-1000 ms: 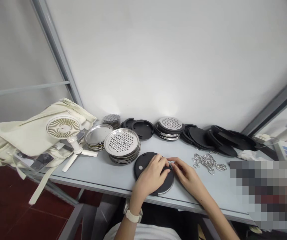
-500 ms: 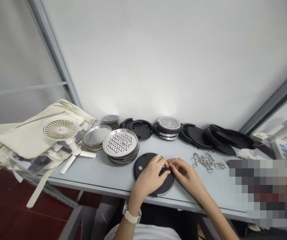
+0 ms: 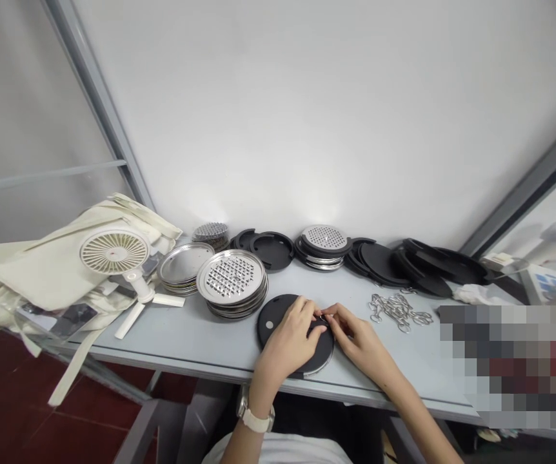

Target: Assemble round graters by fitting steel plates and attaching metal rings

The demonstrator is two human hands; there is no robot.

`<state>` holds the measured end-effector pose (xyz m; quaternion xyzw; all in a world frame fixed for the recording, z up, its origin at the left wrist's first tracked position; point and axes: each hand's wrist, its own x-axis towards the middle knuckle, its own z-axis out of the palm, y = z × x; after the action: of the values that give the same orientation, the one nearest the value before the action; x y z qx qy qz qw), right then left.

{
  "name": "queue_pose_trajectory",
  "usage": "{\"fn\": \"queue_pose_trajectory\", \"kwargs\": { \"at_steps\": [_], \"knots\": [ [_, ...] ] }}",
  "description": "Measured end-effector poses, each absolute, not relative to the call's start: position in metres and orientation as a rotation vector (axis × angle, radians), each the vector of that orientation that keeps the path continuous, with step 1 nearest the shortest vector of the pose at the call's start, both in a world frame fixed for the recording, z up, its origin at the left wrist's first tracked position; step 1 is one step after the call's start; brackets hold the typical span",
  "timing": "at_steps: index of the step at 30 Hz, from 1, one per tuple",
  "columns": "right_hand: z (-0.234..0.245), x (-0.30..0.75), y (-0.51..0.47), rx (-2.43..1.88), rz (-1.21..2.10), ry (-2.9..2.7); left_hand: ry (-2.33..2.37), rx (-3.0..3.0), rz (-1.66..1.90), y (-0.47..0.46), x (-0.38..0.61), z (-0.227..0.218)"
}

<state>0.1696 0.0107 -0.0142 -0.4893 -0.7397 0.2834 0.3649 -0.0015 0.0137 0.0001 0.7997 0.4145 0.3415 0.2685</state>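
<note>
A black round disc [image 3: 269, 310] with a metal rim at its lower right lies flat at the table's front edge. My left hand [image 3: 287, 341] lies over it, fingers curled and gripping near its upper right side. There a small metal ring [image 3: 323, 317] shows between my fingertips. My right hand [image 3: 359, 336] pinches this ring from the right, thumb and index finger together. Fingers partly hide how the ring sits against the disc. Right of my hands lies a loose pile of metal rings [image 3: 398, 310]. To the left stands a stack of round metal graters [image 3: 232, 277].
Round metal plates [image 3: 186, 264] are stacked behind the graters. Black round holders [image 3: 272, 250] and a grater-topped stack [image 3: 325, 238] line the wall. More black discs [image 3: 384, 263] lie at the right. A white fan [image 3: 116, 252] and cream bag [image 3: 50, 264] occupy the left end.
The fingertips of both hands have shifted slightly, and the small ring between them shows more plainly. The disc stays in place on the table; the whole view has moved a little.
</note>
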Motion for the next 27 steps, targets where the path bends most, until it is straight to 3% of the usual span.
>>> {"fn": "queue_pose_trajectory", "kwargs": {
  "at_steps": [27],
  "knots": [
    [-0.0172,0.1736,0.0108,-1.320,0.768,-1.912,1.226,2.340,0.851,0.0133,0.0026,0.0020]
  ]
}}
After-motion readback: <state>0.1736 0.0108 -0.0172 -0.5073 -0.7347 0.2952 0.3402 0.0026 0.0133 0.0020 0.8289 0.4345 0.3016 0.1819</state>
